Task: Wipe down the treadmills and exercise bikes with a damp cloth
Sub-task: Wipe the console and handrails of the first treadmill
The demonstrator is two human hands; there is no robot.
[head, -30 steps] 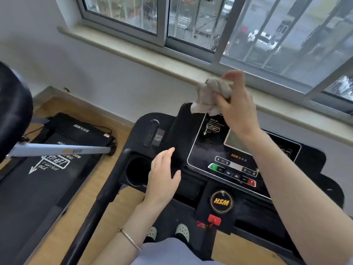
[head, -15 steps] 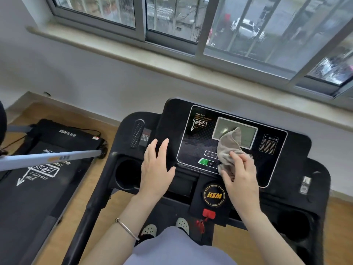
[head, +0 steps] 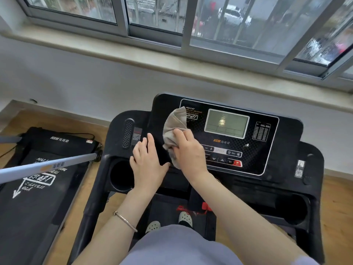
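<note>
Currently the right hand (head: 188,150) grips the bunched cloth (head: 175,121) against the left part of the treadmill console (head: 284,142), fingers curled over the fabric. The left hand (head: 147,165) lies flat, fingers straight, on the console's left edge. Dragging a damp cloth across the button row (head: 225,153) could press a key, and moisture might seep around the display (head: 226,123).

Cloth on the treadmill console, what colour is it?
The cloth is a plain, pale greyish beige, seen best in the head view.
</note>
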